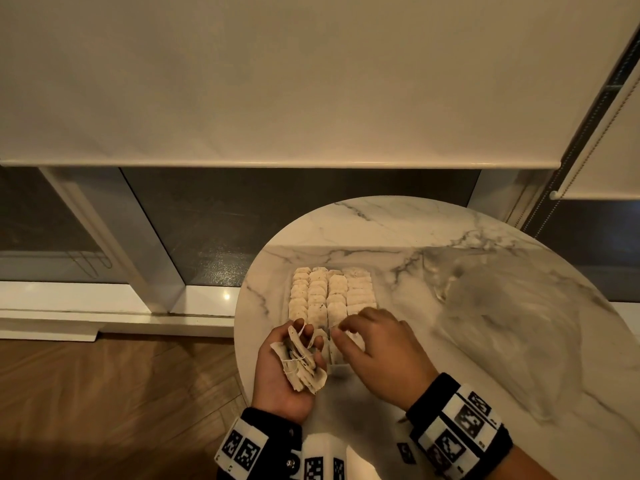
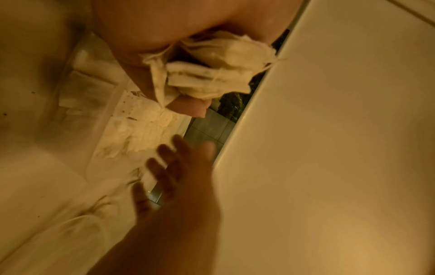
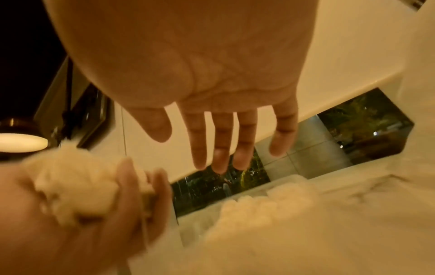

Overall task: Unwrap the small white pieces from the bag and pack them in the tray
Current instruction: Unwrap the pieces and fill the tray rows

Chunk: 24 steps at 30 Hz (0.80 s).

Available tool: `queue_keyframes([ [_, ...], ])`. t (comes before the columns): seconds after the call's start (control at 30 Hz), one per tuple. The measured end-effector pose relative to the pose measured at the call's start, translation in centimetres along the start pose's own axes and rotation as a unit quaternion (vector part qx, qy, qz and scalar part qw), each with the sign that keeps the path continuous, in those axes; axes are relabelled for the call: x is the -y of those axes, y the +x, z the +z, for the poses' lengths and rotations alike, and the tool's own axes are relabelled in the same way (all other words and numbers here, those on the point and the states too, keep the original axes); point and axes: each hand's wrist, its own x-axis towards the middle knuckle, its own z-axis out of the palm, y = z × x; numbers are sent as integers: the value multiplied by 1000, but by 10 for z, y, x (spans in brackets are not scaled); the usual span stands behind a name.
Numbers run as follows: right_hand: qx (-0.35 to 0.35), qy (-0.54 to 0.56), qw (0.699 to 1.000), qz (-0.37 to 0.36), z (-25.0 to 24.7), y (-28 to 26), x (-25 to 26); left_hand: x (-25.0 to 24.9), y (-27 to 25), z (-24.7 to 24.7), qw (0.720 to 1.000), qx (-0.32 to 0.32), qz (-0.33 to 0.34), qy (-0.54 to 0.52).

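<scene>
A clear tray (image 1: 378,296) on the round marble table holds several rows of small white tea bags (image 1: 329,292). My left hand (image 1: 304,337), palm up at the table's left edge, grips a bundle of stringed white tea bags (image 1: 304,367). The left wrist view shows this bundle (image 2: 212,72) close up. My right hand (image 1: 349,332) hovers over the tray's near end. Its fingers (image 3: 221,145) are spread straight and hold nothing. The packed tea bags (image 3: 259,208) lie just below them.
A crumpled clear plastic bag (image 1: 502,303) lies on the right half of the table (image 1: 381,223). A window with a lowered roller blind (image 1: 277,81) stands behind. Wooden floor (image 1: 104,393) shows to the left, below the table's edge.
</scene>
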Motion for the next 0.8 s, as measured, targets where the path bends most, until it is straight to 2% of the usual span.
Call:
queue_keyframes([
  [0.07,-50,109,993,-23,-13,2,11,8,0,5,1000,21,-7,11],
  [0.13,-53,158,986,-18,-22,6,22,19,-3,12,999,34,-13,34],
  [0.3,37,109,993,41,-24,13,26,39,-9,27,998,33,-14,49],
  [0.47,44,162,984,60,-23,16,19,38,-10,27,998,4,-39,45],
  [0.57,34,240,967,80,-25,19,9,35,-10,24,997,8,-73,20],
  [0.7,20,368,925,96,-38,22,0,30,-11,18,996,16,-86,6],
  [0.8,24,423,900,99,-50,22,-4,27,-10,15,996,14,-84,-2],
])
